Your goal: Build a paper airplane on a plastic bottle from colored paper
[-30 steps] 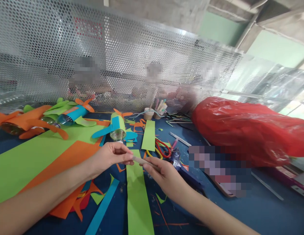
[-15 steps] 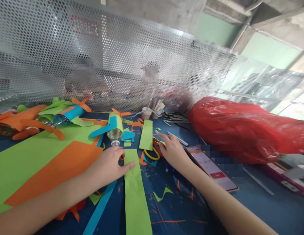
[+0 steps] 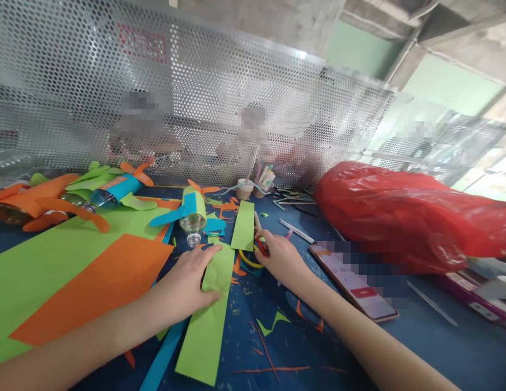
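Observation:
My left hand (image 3: 193, 279) lies on a long light-green paper strip (image 3: 206, 336), thumb apart from the fingers, which stretch over its far end. My right hand (image 3: 279, 255) has its fingers curled at the red handle (image 3: 261, 247) of a pair of scissors, whose blades I cannot make out. A yellow ring (image 3: 248, 262) shows beside those fingers. A shorter green paper piece (image 3: 243, 225) lies between the hands, farther off. Just beyond my left hand lies a plastic bottle (image 3: 193, 220) wrapped in green and blue paper, its cap towards me.
More paper-covered bottles (image 3: 116, 190) lie at the back left, behind large green and orange sheets (image 3: 93, 288). A phone (image 3: 354, 282) and a red plastic bag (image 3: 411, 212) are on the right. Cups of pens (image 3: 264, 184) stand before a perforated metal screen (image 3: 236, 81). Paper scraps (image 3: 273, 323) litter the blue table.
My right hand has moved slightly left and down, its fingers closing at the red handle. The green strip's near end has swung left and away from the table edge under my left hand.

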`<act>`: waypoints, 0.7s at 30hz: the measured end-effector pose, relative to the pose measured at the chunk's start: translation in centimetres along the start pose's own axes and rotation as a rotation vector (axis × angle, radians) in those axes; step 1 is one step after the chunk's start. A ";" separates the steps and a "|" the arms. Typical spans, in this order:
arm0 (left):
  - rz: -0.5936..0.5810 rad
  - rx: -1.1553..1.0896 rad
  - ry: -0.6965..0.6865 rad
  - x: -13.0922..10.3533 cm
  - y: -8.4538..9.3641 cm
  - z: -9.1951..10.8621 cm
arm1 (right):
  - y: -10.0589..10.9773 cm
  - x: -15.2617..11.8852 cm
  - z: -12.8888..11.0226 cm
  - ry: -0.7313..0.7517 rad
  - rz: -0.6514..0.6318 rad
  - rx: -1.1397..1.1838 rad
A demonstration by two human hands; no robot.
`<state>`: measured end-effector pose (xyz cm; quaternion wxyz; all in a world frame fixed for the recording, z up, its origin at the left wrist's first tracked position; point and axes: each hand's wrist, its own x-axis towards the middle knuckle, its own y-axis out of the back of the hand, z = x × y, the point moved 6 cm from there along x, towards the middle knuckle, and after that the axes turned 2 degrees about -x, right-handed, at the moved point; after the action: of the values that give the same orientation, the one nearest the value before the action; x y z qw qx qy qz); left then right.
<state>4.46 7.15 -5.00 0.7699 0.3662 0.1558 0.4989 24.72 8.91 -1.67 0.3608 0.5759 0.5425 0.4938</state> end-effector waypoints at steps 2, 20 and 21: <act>-0.004 -0.178 0.030 0.3 0.3 0.0 | 0.3 -0.1 0.1 -0.037 -0.026 0.112; -0.062 -1.005 0.290 1.1 1.0 0.3 | 0.0 -3.8 -3.3 -0.165 -0.504 1.390; -0.059 -1.016 0.288 1.2 1.1 0.4 | -0.2 -3.9 -3.2 -0.156 -0.492 1.386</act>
<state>4.53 8.25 -3.82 0.8349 -0.1299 0.0089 0.5348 21.87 4.74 -1.72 0.0519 0.5667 0.8162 -0.0996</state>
